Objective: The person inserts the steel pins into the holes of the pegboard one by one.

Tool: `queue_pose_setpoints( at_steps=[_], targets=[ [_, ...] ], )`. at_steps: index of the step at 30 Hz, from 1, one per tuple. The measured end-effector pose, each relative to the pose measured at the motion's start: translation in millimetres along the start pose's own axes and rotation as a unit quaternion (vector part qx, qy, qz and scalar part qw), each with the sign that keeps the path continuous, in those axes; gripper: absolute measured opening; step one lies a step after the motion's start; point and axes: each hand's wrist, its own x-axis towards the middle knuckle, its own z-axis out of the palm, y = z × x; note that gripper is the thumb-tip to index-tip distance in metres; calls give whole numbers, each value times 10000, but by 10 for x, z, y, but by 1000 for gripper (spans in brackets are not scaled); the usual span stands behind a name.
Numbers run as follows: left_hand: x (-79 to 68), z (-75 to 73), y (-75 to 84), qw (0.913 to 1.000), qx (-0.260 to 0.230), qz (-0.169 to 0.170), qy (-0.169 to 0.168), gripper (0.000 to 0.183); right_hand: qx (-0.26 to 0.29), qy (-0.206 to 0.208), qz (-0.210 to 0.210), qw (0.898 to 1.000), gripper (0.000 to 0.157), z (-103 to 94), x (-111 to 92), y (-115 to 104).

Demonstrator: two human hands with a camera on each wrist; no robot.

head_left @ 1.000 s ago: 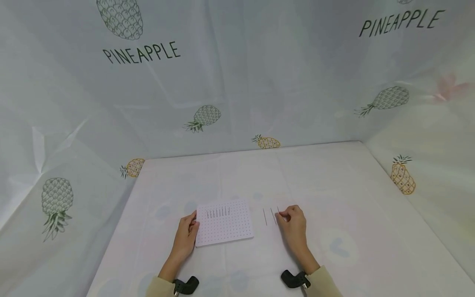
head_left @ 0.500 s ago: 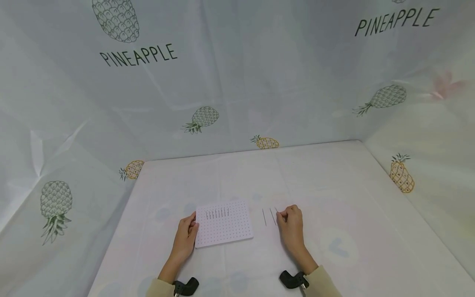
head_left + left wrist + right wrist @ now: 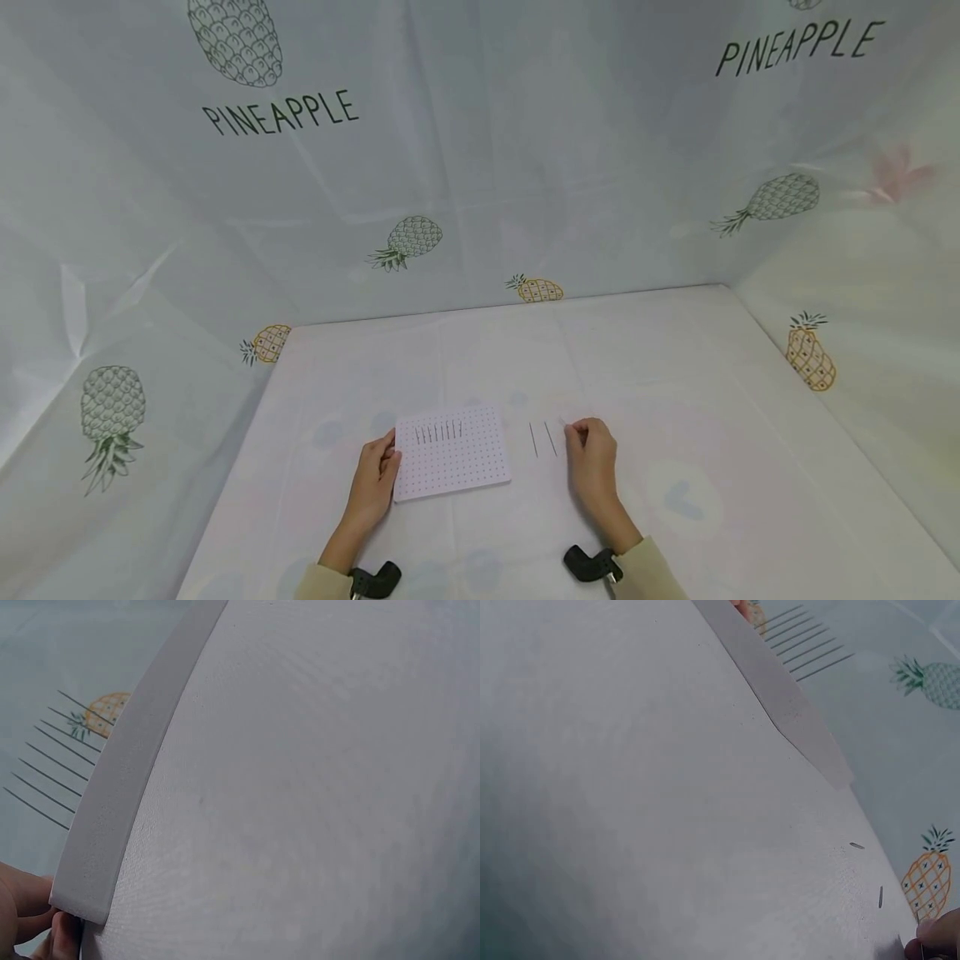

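A white pegboard (image 3: 468, 467) with a grid of small holes lies on the table. Several thin dark needles (image 3: 439, 431) stand upright in a row toward its far side; in the left wrist view these needles (image 3: 56, 761) rise above the board's edge. My left hand (image 3: 372, 479) grips the board's left edge between thumb and fingers. Right of the board, my right hand (image 3: 594, 462) pinches a thin needle, mostly hidden by the fingertips; a sliver of it shows at the thumb (image 3: 939, 935). Two loose needles (image 3: 533, 440) lie on the table between board and right hand.
A pale cloth (image 3: 660, 350) covers the table. Behind and beside it hang sheets (image 3: 480, 142) printed with pineapples. Each wrist wears a black camera mount (image 3: 588, 564).
The needle under my right fingertips has been picked up from its place on the table, and the right hand has shifted slightly right. The left hand stays on the board.
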Motion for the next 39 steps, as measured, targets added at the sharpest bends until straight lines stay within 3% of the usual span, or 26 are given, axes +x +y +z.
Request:
queue_pose_setpoints(
  at_steps=[13,18,25,34,39],
  targets=[
    [-4,-1,-29,10000,-19,-17,36,46,90,-109,71,9999,16,-28,75,12],
    [1,-2,-23,10000,-64,-13,1,46,412,-300,168,9986,6,-40,109,-31],
    [5,-5,-8,10000,-73,-20,10,46,865,-458,186,9950,11,-50,186,-100],
    [16,-14,-5,10000,-72,41,39,46,1680,-618,417,9830,10,-26,274,-178],
    [11,-7,-13,9999,-77,67,67,46,2252,-779,238,9709,10,30,303,-212]
  ],
)
